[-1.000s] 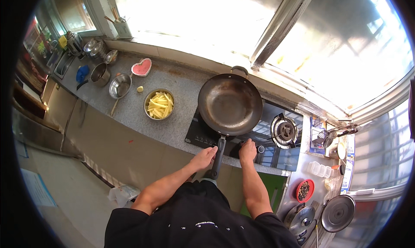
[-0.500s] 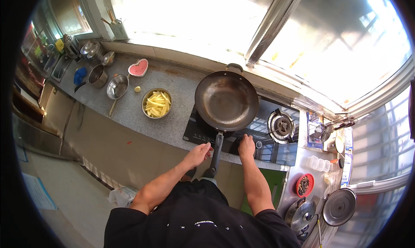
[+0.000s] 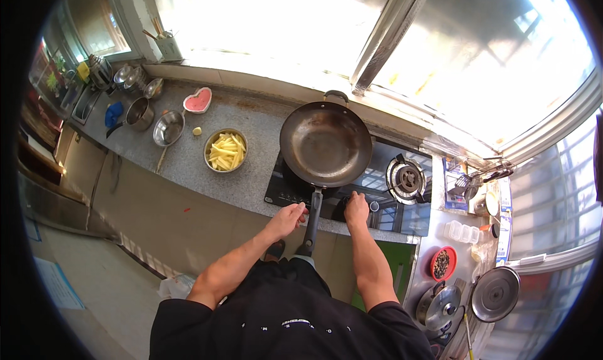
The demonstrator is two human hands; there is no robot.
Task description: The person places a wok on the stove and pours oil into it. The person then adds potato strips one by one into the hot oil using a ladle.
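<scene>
A dark wok (image 3: 325, 145) sits on the left burner of the black glass stove (image 3: 386, 219), its long handle (image 3: 313, 225) pointing toward me. The wok's inside is bare and brownish. My right hand (image 3: 357, 209) is at the stove's front edge, to the right of the handle, with its fingers closed round a dark stove knob (image 3: 343, 204) that they partly cover. Just left of the handle, my left hand (image 3: 290, 219) hangs with loosely curled fingers. Nothing shows in it, and it does not grip the handle.
Left of the stove, a steel bowl of cut potato sticks (image 3: 225, 151), a heart-shaped dish (image 3: 198, 100) and steel pans (image 3: 168, 128) stand on the counter. A second burner (image 3: 407, 180), a red bowl (image 3: 443, 264), a lidded pot (image 3: 438, 305) and a lid (image 3: 495, 294) are at right.
The view has shifted slightly, moving the whole scene a little in the picture. Both hands keep nearly the same places, the right one still at the knob.
</scene>
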